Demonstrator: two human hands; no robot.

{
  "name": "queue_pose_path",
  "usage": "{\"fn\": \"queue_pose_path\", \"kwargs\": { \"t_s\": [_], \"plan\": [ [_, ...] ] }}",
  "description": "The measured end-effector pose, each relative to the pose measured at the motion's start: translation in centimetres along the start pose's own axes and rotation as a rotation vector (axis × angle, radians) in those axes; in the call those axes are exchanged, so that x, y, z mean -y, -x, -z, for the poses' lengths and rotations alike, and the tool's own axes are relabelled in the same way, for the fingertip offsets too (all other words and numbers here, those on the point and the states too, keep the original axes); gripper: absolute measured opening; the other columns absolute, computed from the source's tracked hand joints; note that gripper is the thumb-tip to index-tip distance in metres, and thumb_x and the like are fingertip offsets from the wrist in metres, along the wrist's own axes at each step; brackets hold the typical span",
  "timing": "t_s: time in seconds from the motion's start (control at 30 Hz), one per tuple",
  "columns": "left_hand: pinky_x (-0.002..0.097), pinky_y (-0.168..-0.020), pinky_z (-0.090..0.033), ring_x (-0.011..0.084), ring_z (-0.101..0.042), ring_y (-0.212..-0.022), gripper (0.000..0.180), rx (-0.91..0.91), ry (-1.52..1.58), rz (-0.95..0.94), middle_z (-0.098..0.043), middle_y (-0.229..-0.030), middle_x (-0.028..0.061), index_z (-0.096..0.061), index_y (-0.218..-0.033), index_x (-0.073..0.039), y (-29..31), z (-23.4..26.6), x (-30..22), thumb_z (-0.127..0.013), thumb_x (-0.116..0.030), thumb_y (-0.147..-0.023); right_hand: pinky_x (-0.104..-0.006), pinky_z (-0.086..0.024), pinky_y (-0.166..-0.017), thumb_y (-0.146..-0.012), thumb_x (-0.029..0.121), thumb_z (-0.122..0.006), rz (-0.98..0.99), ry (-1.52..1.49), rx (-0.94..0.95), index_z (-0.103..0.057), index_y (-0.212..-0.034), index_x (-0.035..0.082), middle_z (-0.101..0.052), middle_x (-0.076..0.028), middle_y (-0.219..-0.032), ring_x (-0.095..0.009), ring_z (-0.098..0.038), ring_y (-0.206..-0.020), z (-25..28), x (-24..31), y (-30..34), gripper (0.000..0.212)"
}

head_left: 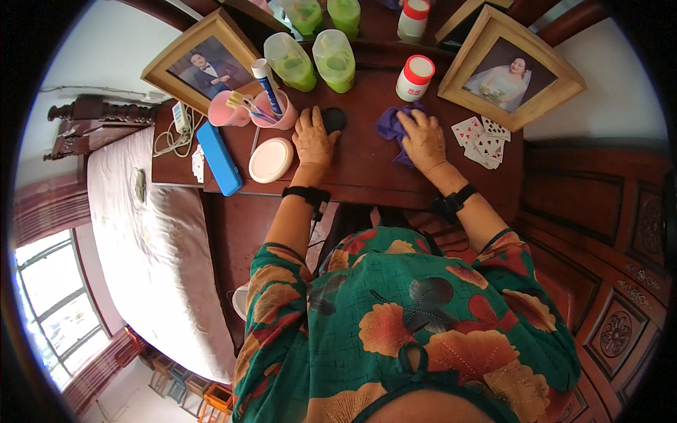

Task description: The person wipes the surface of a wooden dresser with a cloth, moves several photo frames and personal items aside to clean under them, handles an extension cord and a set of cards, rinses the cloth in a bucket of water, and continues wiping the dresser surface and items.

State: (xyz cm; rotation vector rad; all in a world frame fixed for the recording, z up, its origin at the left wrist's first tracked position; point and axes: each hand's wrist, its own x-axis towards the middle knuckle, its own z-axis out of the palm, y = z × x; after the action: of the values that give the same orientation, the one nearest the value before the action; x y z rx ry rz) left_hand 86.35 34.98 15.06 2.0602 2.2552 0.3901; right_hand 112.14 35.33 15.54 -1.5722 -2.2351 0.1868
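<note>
My left hand (314, 139) lies on the dark red-brown tabletop with its fingers stretched forward. Its thumb side is against a flat, round black object (334, 118), whose kind I cannot make out. My right hand (424, 141) presses down on a crumpled purple cloth (388, 125), which bunches out around the fingers. Just beyond the cloth stands a white jar with a red lid (415, 79). To the left of my left hand are a round cream-coloured lidded case (271, 160) and a pink cup (285, 120) holding toothbrushes and a blue-and-white tube (265, 86).
Two green-and-clear containers (334, 62) stand at the back before a mirror. Framed photos (508, 68) flank the desk (352, 180). Playing cards (485, 143) lie at right. A blue case (219, 159), another pink cup (226, 110) and a white power strip (182, 118) sit at left. A bed (151, 247) is alongside.
</note>
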Motion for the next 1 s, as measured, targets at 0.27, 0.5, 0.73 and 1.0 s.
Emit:
{"fn": "queue_pose_path", "kwargs": {
  "t_s": [0.27,0.5,0.73,1.0],
  "plan": [
    [0.0375,-0.076,-0.052,0.0266,-0.065,-0.086,0.026,0.255,0.825,0.287,-0.067,-0.099,0.0136,-0.06,-0.111,0.001,10.2,2.8,1.2,-0.057,-0.02,-0.096,-0.0504,-0.045,-0.088,-0.082,0.025,-0.066,-0.107,0.198,0.114,-0.053,-0.135,0.024,-0.051,-0.011,-0.131,-0.036,-0.05,-0.107,-0.6,-0.5,0.3,0.055],
    [0.0322,-0.078,-0.053,0.0254,-0.066,-0.093,0.037,0.701,1.669,0.956,-0.067,-0.108,0.0142,-0.059,-0.114,-0.001,19.7,-0.2,4.0,-0.045,-0.032,-0.101,-0.044,-0.045,-0.081,-0.078,0.016,-0.064,0.195,0.048,0.119,-0.062,-0.122,0.019,-0.055,-0.009,-0.113,-0.033,-0.052,-0.097,-2.2,4.2,1.2,0.044],
    [0.037,-0.085,-0.054,0.0292,-0.063,-0.105,0.037,0.781,1.882,1.029,-0.063,-0.118,0.0181,-0.054,-0.121,0.001,18.3,-4.6,3.6,-0.043,-0.028,-0.101,-0.0435,-0.05,-0.082,-0.075,0.016,-0.063,0.304,-0.164,0.219,-0.068,-0.11,0.018,-0.058,-0.008,-0.109,-0.033,-0.055,-0.095,-2.7,3.7,0.4,0.035],
    [0.0378,-0.087,-0.055,0.0322,-0.063,-0.107,0.033,1.013,1.948,0.933,-0.062,-0.118,0.0212,-0.052,-0.123,0.005,17.7,-5.7,2.6,-0.043,-0.018,-0.102,-0.0471,-0.052,-0.08,-0.075,0.019,-0.065,-0.14,0.051,0.134,-0.062,-0.119,0.017,-0.055,-0.01,-0.114,-0.038,-0.055,-0.099,-2.6,2.7,-0.7,0.044]
  ]
}}
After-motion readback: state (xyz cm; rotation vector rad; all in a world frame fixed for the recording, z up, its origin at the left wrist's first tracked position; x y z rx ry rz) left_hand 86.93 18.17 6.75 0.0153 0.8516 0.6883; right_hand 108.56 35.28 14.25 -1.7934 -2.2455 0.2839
